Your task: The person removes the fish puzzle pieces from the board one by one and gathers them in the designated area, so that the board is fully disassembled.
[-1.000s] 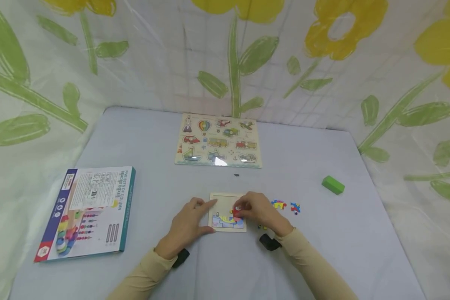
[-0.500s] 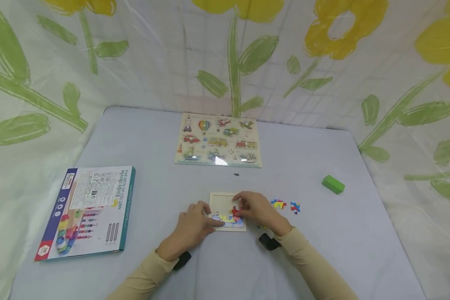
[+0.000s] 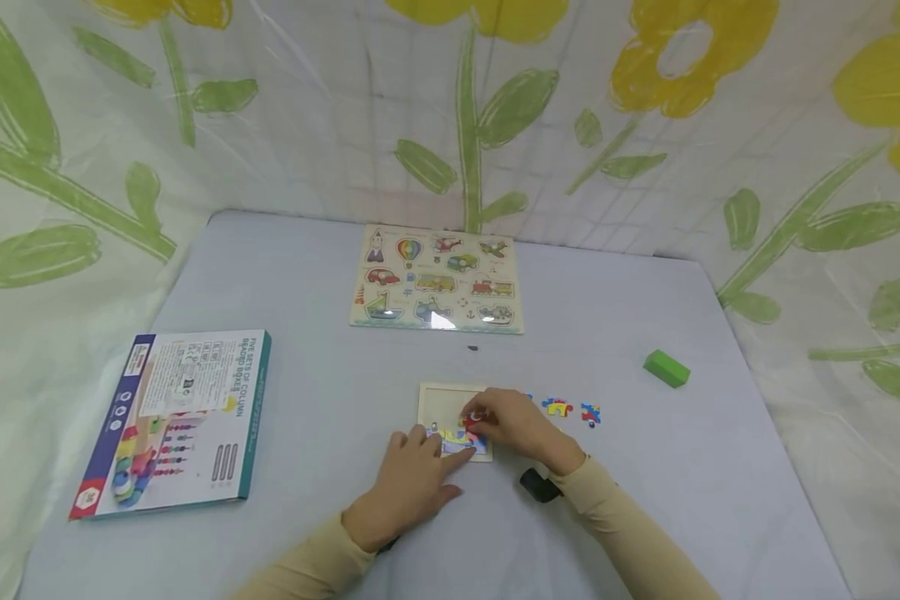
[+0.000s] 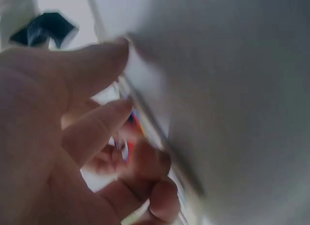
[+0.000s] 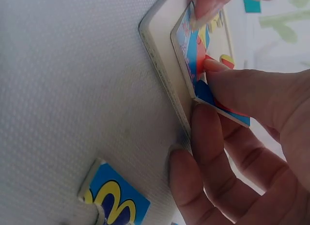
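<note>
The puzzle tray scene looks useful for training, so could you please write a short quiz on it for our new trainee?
1. True or false: the right hand pinches a puzzle piece.
2. Seen in the head view, where is the green block relative to the tray? A) left B) right C) inside it
3. Which hand is nearer the boxed set?

Key: 1. True. 2. B. 3. The left hand.

One translucent white sheet (painted yellow flowers, green stems) hangs behind one pale blue-grey, cloth-covered table.
</note>
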Available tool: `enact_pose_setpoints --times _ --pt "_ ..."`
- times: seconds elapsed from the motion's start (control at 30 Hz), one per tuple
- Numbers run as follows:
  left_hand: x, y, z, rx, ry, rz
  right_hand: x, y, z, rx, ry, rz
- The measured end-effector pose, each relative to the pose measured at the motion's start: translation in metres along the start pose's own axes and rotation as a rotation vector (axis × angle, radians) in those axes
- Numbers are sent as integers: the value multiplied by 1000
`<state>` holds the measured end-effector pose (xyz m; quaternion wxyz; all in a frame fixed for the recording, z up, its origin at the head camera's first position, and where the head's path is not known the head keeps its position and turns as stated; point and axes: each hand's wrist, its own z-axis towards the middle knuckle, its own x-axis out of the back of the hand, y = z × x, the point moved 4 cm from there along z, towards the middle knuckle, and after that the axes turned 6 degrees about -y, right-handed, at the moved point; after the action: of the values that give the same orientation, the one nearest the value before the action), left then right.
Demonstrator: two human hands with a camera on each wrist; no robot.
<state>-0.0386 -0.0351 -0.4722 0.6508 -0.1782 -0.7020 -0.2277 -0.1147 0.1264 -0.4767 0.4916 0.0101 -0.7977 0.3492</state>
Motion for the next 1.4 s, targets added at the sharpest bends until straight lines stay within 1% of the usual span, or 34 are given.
enact_pose_setpoints --times 0.1,0.17,0.23,0.37,0.5,0.53,0.6,0.7,0.77,0.83,0.9,0.97,1.03,1.07,1.13,1.2,1.23,1.3,1.4 --pt "-4 11 1 -1 -3 61 0 2 -2 -6 1 16" --pt "-5 16 1 9 12 95 0 3 -3 -8 5 20" --pt "-5 19 2 15 11 109 0 3 -5 -17 5 21" --pt "-4 23 3 18 -45 92 1 2 -8 -33 5 -4" --pt "-2 27 5 18 -101 88 1 -2 -11 -11 18 -59" --pt "-2 27 5 18 -111 87 1 -1 -11 -20 23 -40" --pt "-1 28 6 15 -123 93 3 4 -13 -48 35 34" --pt "-1 29 7 9 -139 90 9 18 -16 -143 71 203" --pt "-1 28 8 1 -152 82 16 28 -22 -203 98 272" --pt "-2 26 9 0 -163 63 25 39 -32 -260 115 318" --pt "-3 23 9 5 -181 17 35 50 -48 -303 121 362" --pt "-3 19 10 16 -197 -43 45 64 -68 -337 138 413" --pt "-3 15 10 25 -205 -102 52 78 -91 -392 145 460" --pt "-2 13 10 26 -213 -129 54 87 -103 -422 146 476" --pt "0 11 10 27 -221 -154 56 102 -125 -488 143 481" --pt "1 9 9 29 -228 -168 54 114 -141 -540 128 484" --pt "2 9 9 32 -231 -168 53 119 -147 -556 122 482" --pt "2 8 8 39 -239 -175 48 126 -153 -568 113 512" --pt "4 8 7 45 -240 -181 42 129 -154 -566 99 554"
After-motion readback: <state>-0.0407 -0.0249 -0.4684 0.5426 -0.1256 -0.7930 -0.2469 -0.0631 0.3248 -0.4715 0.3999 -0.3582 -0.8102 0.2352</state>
